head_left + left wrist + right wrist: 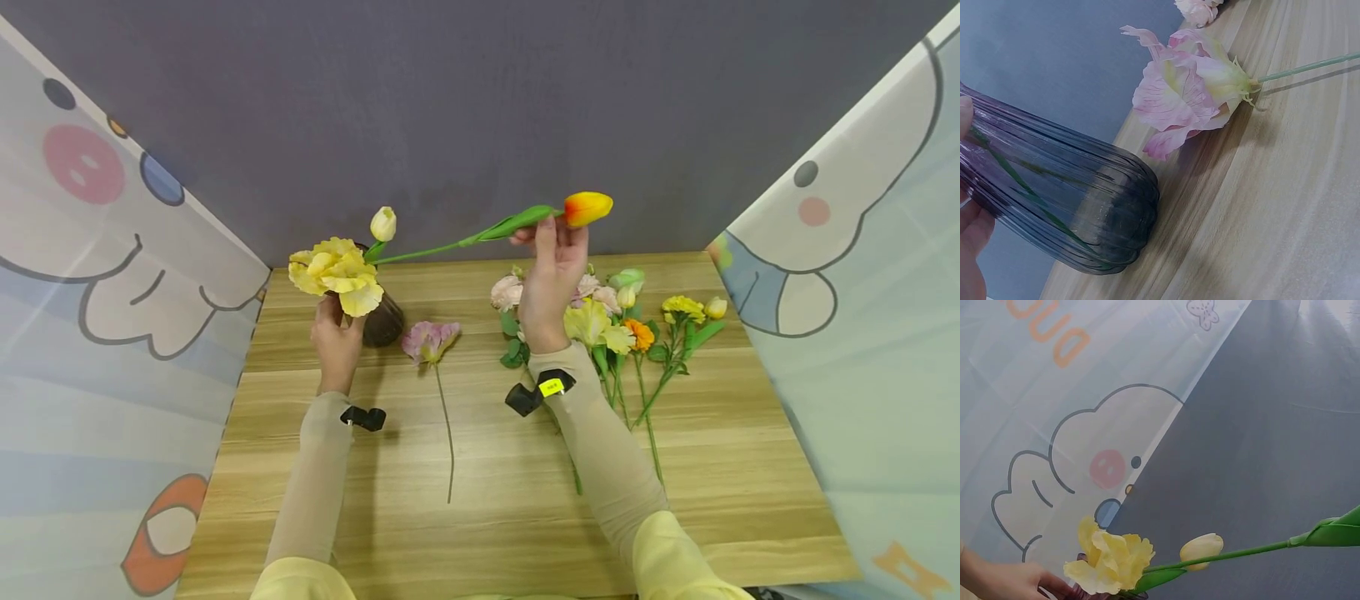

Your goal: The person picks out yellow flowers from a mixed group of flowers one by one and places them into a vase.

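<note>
My left hand [336, 346] grips the upper part of a dark, ribbed glass vase [385, 321], tilted in the left wrist view, with green stems visible inside. A large yellow flower [337, 273] and a cream tulip [383, 223] stand at the vase's mouth. Up at the right, my right hand [551, 292] pinches an orange-yellow tulip [588, 208] just under its bloom. Its long green stem slants down leftward, and the lower end reaches the vase's mouth, partly hidden behind the yellow flower. A pink-purple flower [431, 342] lies on the table right of the vase.
On the wooden table [487, 533], several flowers lie at the right, among them pale pink roses [507, 292], an orange flower [640, 335] and a yellow flower cluster [683, 308]. A grey wall [480, 125] rises behind, with cartoon-printed curtains [67, 400] at both sides.
</note>
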Motion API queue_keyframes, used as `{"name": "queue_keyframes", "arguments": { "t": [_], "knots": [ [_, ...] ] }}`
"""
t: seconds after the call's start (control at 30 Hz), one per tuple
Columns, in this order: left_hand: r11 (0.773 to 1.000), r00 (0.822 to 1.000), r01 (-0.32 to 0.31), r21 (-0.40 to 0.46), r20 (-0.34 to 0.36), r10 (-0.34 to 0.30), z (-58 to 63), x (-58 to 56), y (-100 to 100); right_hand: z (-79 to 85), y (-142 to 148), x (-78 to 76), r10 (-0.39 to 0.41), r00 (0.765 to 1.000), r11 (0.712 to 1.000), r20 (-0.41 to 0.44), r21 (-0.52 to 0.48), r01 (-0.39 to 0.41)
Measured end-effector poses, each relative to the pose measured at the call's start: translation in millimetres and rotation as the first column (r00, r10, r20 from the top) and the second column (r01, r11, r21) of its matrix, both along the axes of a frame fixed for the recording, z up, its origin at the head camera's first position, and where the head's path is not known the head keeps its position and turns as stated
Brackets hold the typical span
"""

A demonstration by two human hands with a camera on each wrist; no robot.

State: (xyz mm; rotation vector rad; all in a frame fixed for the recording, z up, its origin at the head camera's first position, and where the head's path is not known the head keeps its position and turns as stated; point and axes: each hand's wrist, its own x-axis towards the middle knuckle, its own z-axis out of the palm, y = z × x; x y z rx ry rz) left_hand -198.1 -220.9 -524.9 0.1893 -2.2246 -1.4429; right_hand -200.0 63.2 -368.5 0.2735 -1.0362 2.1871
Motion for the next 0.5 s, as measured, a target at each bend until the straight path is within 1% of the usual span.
{"name": "queue_keyframes", "arguments": {
  "t": [0.17, 0.3, 0.37, 0.43, 0.5],
  "knots": [
    [1.000, 1.000, -0.008, -0.006, -0.004, 0.008, -0.6, -0.1, -0.6, -2.3, -4.3, 0.2, 0.011, 0.999, 1.000, 0.032, 0.028, -0.012],
    [1.000, 1.000, -0.007, -0.009, -0.001, 0.007, -0.9, -0.3, -1.0, -6.8, -12.9, -0.1, 0.049, 0.998, 0.994, 0.033, 0.093, -0.052],
    [1.000, 1.000, -0.006, -0.006, -0.005, 0.006, -0.9, -0.7, -0.9, -8.9, -19.0, -0.7, 0.086, 0.996, 0.986, 0.038, 0.143, -0.091],
    [1.000, 1.000, -0.005, -0.004, -0.008, 0.005, -1.1, -0.8, -0.9, -11.1, -25.6, -1.6, 0.113, 0.992, 0.970, 0.052, 0.212, -0.122],
    [1.000, 1.000, -0.002, -0.005, -0.014, 0.002, -1.3, -1.1, -0.3, -13.1, -31.8, -2.0, 0.123, 0.988, 0.950, 0.097, 0.277, -0.146]
  ]
}}
